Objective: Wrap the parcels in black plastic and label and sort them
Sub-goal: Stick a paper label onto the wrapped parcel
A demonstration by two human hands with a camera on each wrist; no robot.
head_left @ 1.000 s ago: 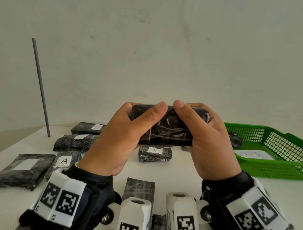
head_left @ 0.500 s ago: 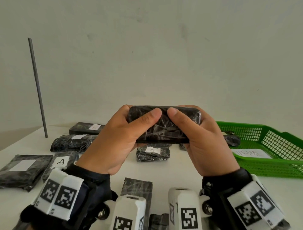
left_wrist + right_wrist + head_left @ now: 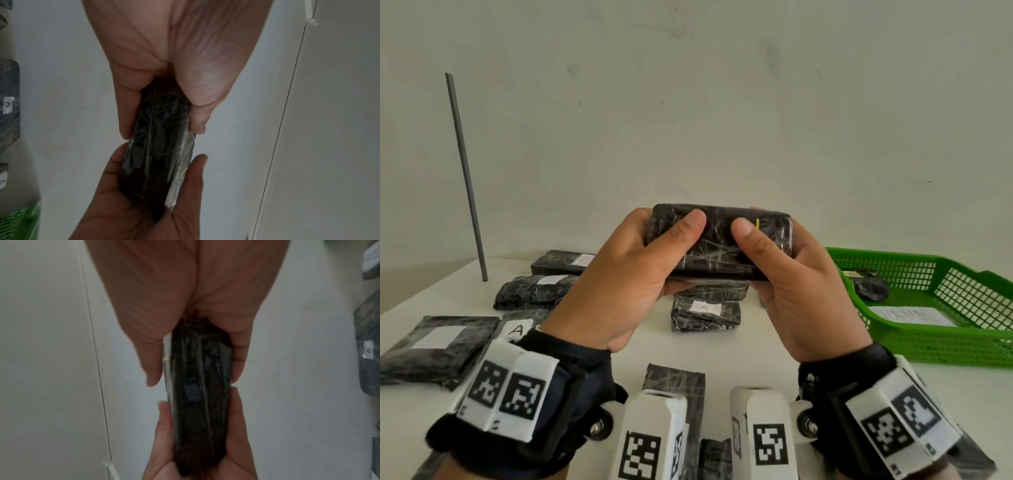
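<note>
Both hands, left hand [image 3: 616, 284] and right hand [image 3: 801, 291], are clasped round one black-wrapped parcel [image 3: 722, 243], thumbs on its near face, held above the white table [image 3: 756, 346]. Labelled wrapped parcels [image 3: 705, 313] are laid beneath; a green basket [image 3: 945, 346] is set rightward.

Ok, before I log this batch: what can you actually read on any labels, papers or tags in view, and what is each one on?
"A": white label on the small wrapped parcel at table centre.
"A": white label on the parcel beside the left wrist.
Paper sheet in the green basket: has writing, too blurred to read.
Labels on the long box and on the parcel in the basket: marks unreadable.
Held parcel: no label visible.
Wrist tags: coded patterns only.
</note>
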